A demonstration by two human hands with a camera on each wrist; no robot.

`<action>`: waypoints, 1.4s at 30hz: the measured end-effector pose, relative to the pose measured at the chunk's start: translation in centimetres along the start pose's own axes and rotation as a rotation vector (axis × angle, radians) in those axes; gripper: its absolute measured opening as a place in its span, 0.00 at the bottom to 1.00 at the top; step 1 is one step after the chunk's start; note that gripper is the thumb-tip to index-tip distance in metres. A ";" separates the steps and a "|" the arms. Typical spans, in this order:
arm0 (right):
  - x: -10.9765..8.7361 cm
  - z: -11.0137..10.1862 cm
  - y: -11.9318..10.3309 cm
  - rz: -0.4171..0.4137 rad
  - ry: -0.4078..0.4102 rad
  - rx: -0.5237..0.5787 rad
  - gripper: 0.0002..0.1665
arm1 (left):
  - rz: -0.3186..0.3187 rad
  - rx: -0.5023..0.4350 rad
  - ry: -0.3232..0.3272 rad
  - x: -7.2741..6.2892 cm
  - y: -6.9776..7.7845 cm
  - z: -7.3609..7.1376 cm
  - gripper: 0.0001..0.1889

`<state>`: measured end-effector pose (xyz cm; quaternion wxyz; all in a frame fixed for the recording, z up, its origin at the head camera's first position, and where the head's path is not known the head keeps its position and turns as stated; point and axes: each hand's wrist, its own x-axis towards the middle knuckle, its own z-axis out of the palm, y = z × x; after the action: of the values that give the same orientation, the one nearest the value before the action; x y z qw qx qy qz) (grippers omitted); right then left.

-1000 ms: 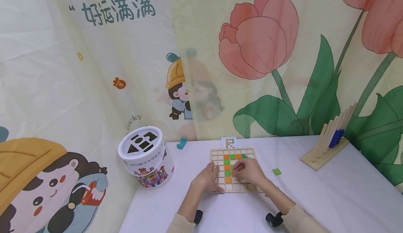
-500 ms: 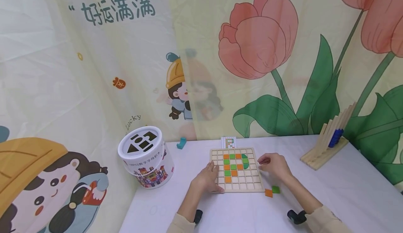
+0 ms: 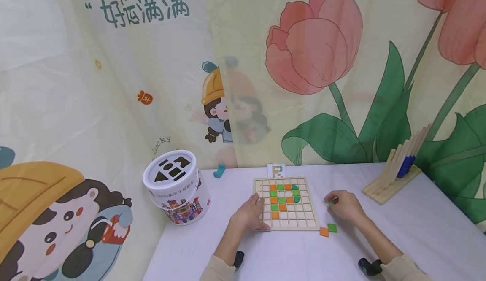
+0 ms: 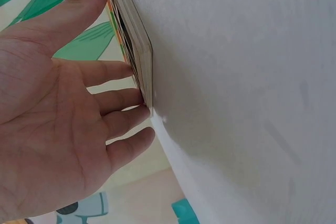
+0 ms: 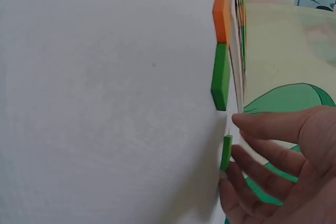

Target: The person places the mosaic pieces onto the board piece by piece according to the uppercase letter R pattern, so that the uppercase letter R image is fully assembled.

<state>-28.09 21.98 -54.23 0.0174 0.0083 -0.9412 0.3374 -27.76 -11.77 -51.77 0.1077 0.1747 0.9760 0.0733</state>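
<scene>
A wooden grid board (image 3: 303,220) lies on the table, with orange and green tiles set in its cells and curved green pieces at the right of the pattern. My left hand (image 3: 248,213) rests along its left side; in the left wrist view, straight fingers touch the board's edge (image 4: 137,51). To the right of the board, my right hand (image 3: 347,205) is down at a loose green tile (image 5: 226,153). Its fingertips are right at that tile, while the thumb stands apart from it. An orange tile (image 3: 324,232) and another green tile (image 3: 332,228) lie by the board's lower right corner.
Behind the board lies a small pattern card (image 3: 276,170). A white lidded bucket (image 3: 176,188) stands at the left, near a teal block (image 3: 219,171). At the back right is a wooden rack (image 3: 395,167) with blue pieces. A printed curtain (image 3: 247,61) hangs behind the table.
My right hand has moved right, from over the board to the loose green tile on the table, uncovering the tiles on the board. My left hand stays at the board's left side.
</scene>
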 end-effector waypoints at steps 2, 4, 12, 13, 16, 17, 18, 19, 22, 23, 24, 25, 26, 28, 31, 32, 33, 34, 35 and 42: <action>-0.2 -0.2 -0.3 0.012 0.002 -0.020 0.16 | 0.001 -0.001 0.001 0.0 0.0 -0.1 0.55; -0.3 -0.3 -0.4 0.031 0.004 -0.041 0.18 | 0.005 0.000 -0.001 0.0 0.1 -0.1 0.55; -0.9 -0.4 -0.2 0.002 0.029 -0.076 0.17 | -0.002 0.013 0.000 -0.1 -0.1 0.1 0.56; -0.9 -0.4 -0.2 0.000 0.036 -0.073 0.16 | 0.000 0.011 0.002 -0.1 -0.1 0.2 0.55; -0.9 -0.5 0.1 0.005 0.043 -0.058 0.17 | 0.002 0.010 0.000 -0.2 -0.1 0.2 0.56; -0.9 -0.6 0.2 0.007 0.041 -0.050 0.17 | 0.001 0.011 -0.001 -0.2 -0.1 0.1 0.56; -0.9 -0.6 0.2 0.009 0.038 -0.035 0.17 | 0.000 0.014 -0.001 -0.2 -0.1 0.2 0.56; -0.9 -0.6 0.3 0.009 0.039 -0.022 0.16 | -0.001 0.015 -0.003 -0.2 0.0 0.2 0.56; -0.9 -0.7 0.4 0.013 0.047 0.028 0.15 | -0.001 0.012 -0.006 -0.1 0.0 0.1 0.56; -0.9 -0.8 0.4 0.016 0.049 0.052 0.16 | 0.000 0.010 -0.008 -0.1 0.0 0.1 0.56; -0.9 -0.8 0.3 0.013 0.055 0.074 0.17 | 0.002 0.010 -0.009 -0.1 0.1 0.1 0.55; -0.8 -0.9 0.2 0.010 0.060 0.092 0.19 | 0.003 0.009 -0.010 -0.2 0.1 0.0 0.55; -0.7 -0.9 0.1 0.012 0.058 0.116 0.20 | 0.004 0.010 -0.012 -0.1 0.0 0.0 0.55; -0.5 -1.0 -0.3 0.019 0.051 0.167 0.23 | 0.009 0.013 -0.012 -0.2 0.0 -0.1 0.56; -0.2 -0.6 -1.0 0.016 0.026 0.254 0.26 | 0.008 0.005 -0.009 -0.2 -0.1 0.0 0.56; -0.1 -0.4 -1.3 0.019 0.011 0.281 0.25 | 0.009 0.003 -0.010 -0.2 -0.1 0.0 0.56; 0.0 -0.2 -1.5 0.019 -0.005 0.300 0.25 | 0.009 0.001 -0.011 -0.2 -0.1 0.0 0.56; 0.1 0.1 -1.7 0.020 -0.020 0.324 0.25 | 0.008 0.001 -0.013 -0.1 -0.2 0.0 0.56; 0.2 0.4 -2.0 0.024 -0.036 0.346 0.24 | 0.006 0.000 -0.014 -0.1 -0.2 0.1 0.56; 0.6 2.1 -4.1 0.065 -0.096 0.396 0.21 | 0.002 -0.002 -0.017 -0.1 -0.2 0.0 0.56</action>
<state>-28.59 17.44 -53.23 -0.0402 -0.0029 -0.8560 0.5155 -27.74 -12.00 -51.79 0.1161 0.1761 0.9748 0.0729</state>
